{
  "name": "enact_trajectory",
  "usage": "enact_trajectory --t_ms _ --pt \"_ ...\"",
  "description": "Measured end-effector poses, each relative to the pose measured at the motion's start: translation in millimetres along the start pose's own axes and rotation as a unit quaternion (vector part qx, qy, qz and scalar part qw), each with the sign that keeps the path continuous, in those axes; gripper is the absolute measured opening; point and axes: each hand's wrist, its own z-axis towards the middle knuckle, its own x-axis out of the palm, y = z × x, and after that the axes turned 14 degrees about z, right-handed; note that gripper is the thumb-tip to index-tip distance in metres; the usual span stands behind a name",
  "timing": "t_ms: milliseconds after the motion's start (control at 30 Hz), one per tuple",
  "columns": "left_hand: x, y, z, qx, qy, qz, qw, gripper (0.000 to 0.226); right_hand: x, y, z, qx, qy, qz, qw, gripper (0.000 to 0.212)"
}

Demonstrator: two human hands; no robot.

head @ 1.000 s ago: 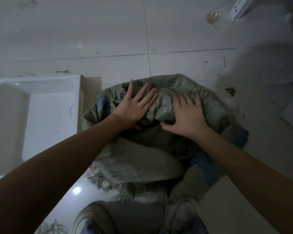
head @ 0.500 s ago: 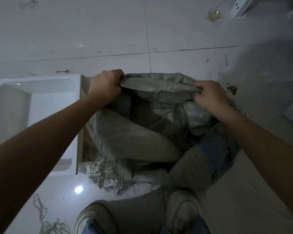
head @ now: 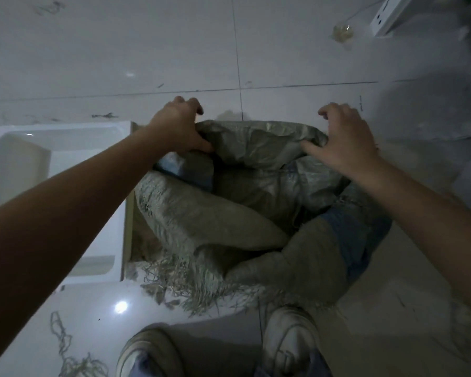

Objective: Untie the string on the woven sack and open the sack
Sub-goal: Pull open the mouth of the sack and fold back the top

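Sack (head: 245, 213) mouth gapes between both hands; string (head: 63, 346) lies loose on floor, near-left. Left hand (head: 178, 129) pinches far rim; right hand (head: 343, 140) half-open, thumb touching rim. Judged: untying done, spreading nearly finished.

1. The left hand (head: 178, 126) has its fingertips curled behind the far rim of the woven sack (head: 259, 148), so whether it pinches the fabric cannot be told.
2. The right hand (head: 343, 137) hides the rim's right corner.
3. The sack's inside is too dark to show its contents.
4. Both forearms run off the picture's edges.
5. The shoes (head: 288, 341) are cut off by the bottom edge.
6. The power strip (head: 386, 16) is cut off at the top.
7. The white tray (head: 57, 131) is partly covered by the left forearm.
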Motion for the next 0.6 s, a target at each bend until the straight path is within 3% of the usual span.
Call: enact_trajectory --t_ms 67,133,167,200,233,300,367,500,600 --pt "-2.6 -12.7 -20.2 0.052 -0.165 0.11 0.979 0.067 0.8 25.5 -29.3 -0.11 -0.051 -0.04 0.992 0.029" --pt "7.2 -32.3 -44.7 0.161 -0.347 0.175 0.907 0.038 15.0 46.5 -55.7 -0.282 -0.032 -0.063 0.957 0.018" --pt "17.0 -44.3 -56.7 0.228 -0.387 0.195 0.872 0.027 26.6 51.2 -63.4 -0.351 -0.003 -0.105 0.93 0.019" --pt "28.1 -55.4 -68.0 0.274 -0.376 0.227 0.856 0.025 37.5 52.1 -65.7 -0.363 0.048 -0.151 0.918 0.025" --pt "40.0 -63.8 -76.4 0.289 -0.309 0.266 0.866 0.034 44.7 49.6 -62.8 -0.313 0.119 -0.205 0.92 0.039" --pt "61.0 -67.8 -85.0 0.231 -0.088 0.345 0.906 0.076 43.8 31.7 -49.6 -0.164 0.263 -0.304 0.901 0.085" --pt "74.1 -52.6 -85.0 0.188 0.049 0.397 0.897 0.089 31.5 2.1 -30.9 -0.125 0.305 -0.37 0.868 0.107" --pt "84.6 -15.0 -81.1 0.191 0.077 0.417 0.885 0.066 8.0 -44.9 1.6 -0.099 0.305 -0.41 0.854 0.111" --pt "81.9 2.5 -83.4 0.186 0.116 0.452 0.865 0.071 -1.2 -54.2 18.2 -0.111 0.306 -0.495 0.805 0.101"
